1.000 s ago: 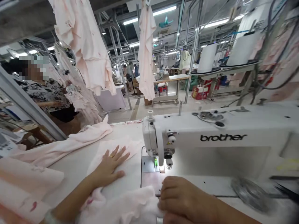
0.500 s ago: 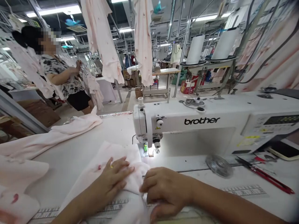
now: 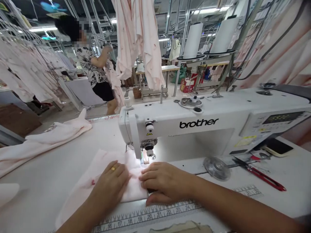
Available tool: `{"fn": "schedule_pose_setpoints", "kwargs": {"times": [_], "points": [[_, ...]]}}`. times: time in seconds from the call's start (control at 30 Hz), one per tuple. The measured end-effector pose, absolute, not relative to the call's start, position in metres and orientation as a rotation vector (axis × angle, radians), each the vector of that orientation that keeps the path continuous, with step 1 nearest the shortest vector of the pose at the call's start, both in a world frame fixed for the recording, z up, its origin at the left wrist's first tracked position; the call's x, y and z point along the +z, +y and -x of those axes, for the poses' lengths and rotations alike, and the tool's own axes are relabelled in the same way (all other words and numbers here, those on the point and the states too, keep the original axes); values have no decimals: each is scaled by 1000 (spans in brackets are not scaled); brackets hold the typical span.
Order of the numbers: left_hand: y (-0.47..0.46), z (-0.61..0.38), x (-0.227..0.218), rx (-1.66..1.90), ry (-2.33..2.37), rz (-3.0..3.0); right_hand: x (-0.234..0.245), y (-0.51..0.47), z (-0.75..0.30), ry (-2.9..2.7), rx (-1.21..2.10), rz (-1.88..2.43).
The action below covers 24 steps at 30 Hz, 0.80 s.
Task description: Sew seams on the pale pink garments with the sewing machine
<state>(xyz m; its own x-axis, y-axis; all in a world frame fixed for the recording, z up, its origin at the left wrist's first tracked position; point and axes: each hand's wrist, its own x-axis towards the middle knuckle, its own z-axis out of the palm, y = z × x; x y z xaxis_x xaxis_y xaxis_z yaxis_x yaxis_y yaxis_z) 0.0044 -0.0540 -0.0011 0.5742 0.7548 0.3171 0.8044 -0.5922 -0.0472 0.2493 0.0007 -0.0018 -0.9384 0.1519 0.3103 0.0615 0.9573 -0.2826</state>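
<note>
Pale pink fabric lies folded on the sewing table, its far part reaching under the needle area of a white sewing machine. My left hand, a yellow ring on one finger, presses on the cloth with its fingers bent and close together, gathering it slightly. At the fabric's right edge, my right hand is closed, fingertips on the cloth and thumb tucked below. A small dark patch shows under those fingers; I cannot make out what it is. A lamp lights the stitching spot.
A printed ruler runs along the table's front. To the right lie a clear round bobbin-like disc, red-handled snips and a phone. More pink cloth is at left. A person stands beyond the table near hanging garments.
My left hand's fingers have drawn in from spread to bent together. The fabric's near edge now lies straighter beside my right hand, baring more ruler. The camera view has turned left.
</note>
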Motion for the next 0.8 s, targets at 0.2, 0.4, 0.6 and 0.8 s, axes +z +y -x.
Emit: {"fn": "schedule_pose_setpoints", "kwargs": {"times": [0.2, 0.4, 0.6, 0.8], "points": [[-52, 0, -4, -437, -1130, 2595, -5, 3, -251, -2769, 420, 152], [-48, 12, -16, -291, -1136, 2805, -6, 2, -250, -2773, 430, 171], [-27, 13, -16, -352, -1300, 2920, -4, 4, -250, -2795, 231, 287], [-4, 10, -7, -317, -1291, 2944, -6, 12, -252, -2771, 92, 416]]}}
